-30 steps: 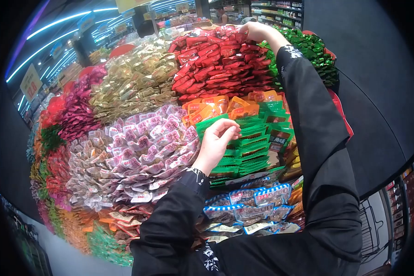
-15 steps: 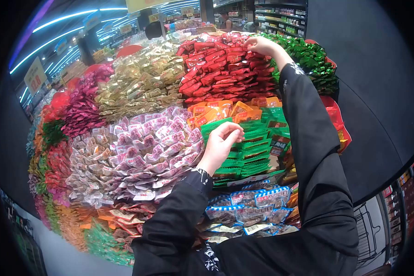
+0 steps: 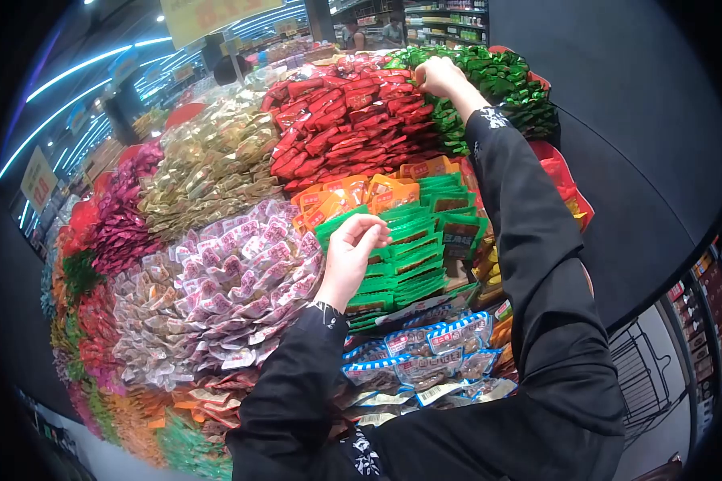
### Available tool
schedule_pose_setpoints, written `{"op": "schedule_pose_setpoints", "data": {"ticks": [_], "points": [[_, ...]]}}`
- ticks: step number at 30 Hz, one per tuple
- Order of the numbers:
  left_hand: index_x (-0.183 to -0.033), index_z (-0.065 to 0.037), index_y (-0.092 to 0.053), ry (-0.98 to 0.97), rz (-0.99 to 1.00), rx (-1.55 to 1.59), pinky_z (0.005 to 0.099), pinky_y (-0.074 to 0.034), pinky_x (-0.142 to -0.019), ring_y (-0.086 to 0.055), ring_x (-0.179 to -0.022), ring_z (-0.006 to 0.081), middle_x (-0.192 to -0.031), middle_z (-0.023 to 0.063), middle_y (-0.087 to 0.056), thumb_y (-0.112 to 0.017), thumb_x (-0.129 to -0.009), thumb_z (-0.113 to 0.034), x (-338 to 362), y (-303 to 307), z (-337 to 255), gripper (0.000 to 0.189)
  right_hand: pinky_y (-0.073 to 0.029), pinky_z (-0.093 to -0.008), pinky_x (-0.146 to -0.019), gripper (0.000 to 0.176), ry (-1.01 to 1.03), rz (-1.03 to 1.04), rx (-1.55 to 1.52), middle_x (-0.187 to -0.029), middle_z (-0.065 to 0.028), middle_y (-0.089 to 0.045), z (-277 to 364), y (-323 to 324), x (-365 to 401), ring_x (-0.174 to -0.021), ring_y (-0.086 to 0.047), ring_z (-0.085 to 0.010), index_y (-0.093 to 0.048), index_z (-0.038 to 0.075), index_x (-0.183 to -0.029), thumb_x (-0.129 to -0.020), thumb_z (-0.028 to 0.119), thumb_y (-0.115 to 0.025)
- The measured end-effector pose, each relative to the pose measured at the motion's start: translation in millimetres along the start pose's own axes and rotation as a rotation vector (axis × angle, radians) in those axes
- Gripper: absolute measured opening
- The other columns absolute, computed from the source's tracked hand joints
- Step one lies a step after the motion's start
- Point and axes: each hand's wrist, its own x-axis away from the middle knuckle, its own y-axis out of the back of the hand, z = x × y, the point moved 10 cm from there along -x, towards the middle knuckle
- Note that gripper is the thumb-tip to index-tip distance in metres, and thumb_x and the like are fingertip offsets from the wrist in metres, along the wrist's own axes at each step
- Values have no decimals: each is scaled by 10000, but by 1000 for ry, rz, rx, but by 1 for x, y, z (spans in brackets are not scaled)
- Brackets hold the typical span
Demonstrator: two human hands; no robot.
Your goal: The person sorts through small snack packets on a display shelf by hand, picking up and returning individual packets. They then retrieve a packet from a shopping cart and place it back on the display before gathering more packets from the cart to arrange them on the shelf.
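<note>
My right hand (image 3: 441, 76) reaches to the far side of the heap, where red foil packets (image 3: 353, 120) meet green foil packets (image 3: 497, 84). Its fingers are bent downward and closed at the red packets; whatever they grip is hidden. Nearer to me, my left hand (image 3: 351, 255) hovers over rows of green flat packets (image 3: 413, 256), thumb against curled fingertips, with nothing visible between them. Orange packets (image 3: 337, 199) lie just beyond it. White-and-pink wrapped pieces (image 3: 245, 272) spread to its left.
Gold packets (image 3: 208, 160) and magenta packets (image 3: 124, 212) pile at the left. Blue-and-white striped bags (image 3: 425, 353) lie close to my body. A dark panel (image 3: 626, 160) rises at the right, above a wire basket (image 3: 642, 377). A yellow price sign (image 3: 217, 18) hangs overhead.
The view has turned slightly right, so the heap appears shifted left. My right hand has moved from over the red packets to their border with the green ones. My left hand keeps its curled pose.
</note>
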Motion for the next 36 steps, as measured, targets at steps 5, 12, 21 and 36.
{"op": "schedule_pose_setpoints", "data": {"ticks": [5, 12, 21, 36], "points": [[-973, -9, -570, -1, -16, 10, 254, -477, -730, -606, -809, 146, -883, 67, -621, -531, -908, -97, 1, 1, -3, 116, -500, -369, -748, 132, 10, -83, -132, -888, -93, -662, -2, -1, -11, -838, -628, -273, -670, 143, -877, -748, 163, -651], [-978, -6, -566, 0, -1, 22, 256, -489, -741, -606, -820, 138, -892, 61, -611, -525, -907, -87, 1, 1, -2, 115, -493, -343, -703, 144, 110, -53, -306, -889, -126, -670, 15, 19, -30, -798, -636, -228, -599, 88, -931, -803, 151, -602], [-970, -16, -573, 17, -3, 2, 250, -473, -726, -609, -803, 139, -883, 61, -621, -530, -906, -104, 2, 1, -3, 117, -504, -301, -711, 249, 185, 51, -274, -850, -90, -689, 38, 2, -42, -780, -651, -187, -700, 122, -962, -715, 136, -671], [-979, -16, -575, 11, 37, 51, 251, -481, -738, -596, -818, 126, -898, 53, -618, -522, -908, -93, -1, -2, 1, 117, -503, -272, -642, 169, 195, -141, -393, -766, -68, -688, 58, 45, -67, -668, -635, -144, -719, 120, -898, -743, 143, -655]]}}
